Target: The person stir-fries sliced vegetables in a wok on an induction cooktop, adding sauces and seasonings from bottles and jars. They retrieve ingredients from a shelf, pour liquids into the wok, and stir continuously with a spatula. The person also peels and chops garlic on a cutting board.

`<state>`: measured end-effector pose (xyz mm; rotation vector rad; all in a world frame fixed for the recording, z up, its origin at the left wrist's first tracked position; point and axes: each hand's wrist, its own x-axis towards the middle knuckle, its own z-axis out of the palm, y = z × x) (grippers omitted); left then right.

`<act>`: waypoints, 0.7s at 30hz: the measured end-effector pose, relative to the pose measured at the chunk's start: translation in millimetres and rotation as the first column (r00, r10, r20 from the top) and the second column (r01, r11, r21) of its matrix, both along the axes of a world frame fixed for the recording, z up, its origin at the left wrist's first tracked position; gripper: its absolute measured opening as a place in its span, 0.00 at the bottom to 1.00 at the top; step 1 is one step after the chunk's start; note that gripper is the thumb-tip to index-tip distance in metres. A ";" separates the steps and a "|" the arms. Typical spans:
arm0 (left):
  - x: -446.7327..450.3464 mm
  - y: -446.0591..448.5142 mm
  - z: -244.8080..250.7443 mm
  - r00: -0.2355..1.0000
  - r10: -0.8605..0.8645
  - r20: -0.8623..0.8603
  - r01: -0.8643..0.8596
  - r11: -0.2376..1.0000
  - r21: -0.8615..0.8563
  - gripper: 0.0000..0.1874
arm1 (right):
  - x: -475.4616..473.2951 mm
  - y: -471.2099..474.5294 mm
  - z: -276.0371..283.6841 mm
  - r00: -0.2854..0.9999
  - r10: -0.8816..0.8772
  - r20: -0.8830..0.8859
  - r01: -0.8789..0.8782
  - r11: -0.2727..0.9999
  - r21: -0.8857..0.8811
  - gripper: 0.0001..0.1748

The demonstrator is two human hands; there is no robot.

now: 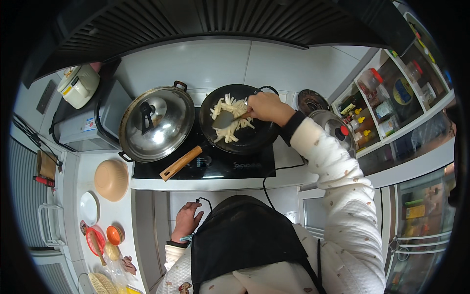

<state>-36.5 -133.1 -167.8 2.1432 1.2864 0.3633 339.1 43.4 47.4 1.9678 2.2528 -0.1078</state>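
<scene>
My right hand [270, 108] grips the handle of a grey spatula [223, 120], whose blade rests among pale strips of food [232, 106] in a black frying pan [262, 137]. The pan sits on the right side of a black glass cooktop [235, 169], its wooden handle [181, 163] pointing to the lower left. To its left stands a large wok under a domed metal lid [165, 121]. My left hand [186, 220] hangs low in front of the counter, beside the black apron [246, 246], fingers apart and holding nothing.
On the left counter are a peach-coloured bowl [111, 180], a white plate [89, 208], orange bowls [114, 235] and a red basket [93, 247]. A lidded pot [330, 126] stands right of the cooktop, by a shelf of jars [371, 82]. A range hood [205, 22] overhangs the back.
</scene>
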 end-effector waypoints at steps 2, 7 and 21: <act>-2.5 0.2 -2.2 1.000 0.011 -0.004 -0.010 1.000 0.019 0.16 | 9.4 -7.4 5.5 0.999 0.015 0.044 -0.019 0.997 0.077 0.11; -8.1 2.2 -2.3 0.999 0.021 -0.035 -0.021 1.000 -0.007 0.16 | 55.3 -17.3 44.4 0.962 -0.055 0.267 0.046 0.998 0.041 0.09; -13.3 -1.6 4.3 0.999 0.019 -0.032 -0.020 0.999 -0.029 0.16 | 87.6 8.0 6.2 0.993 0.059 0.098 -0.075 0.983 0.167 0.10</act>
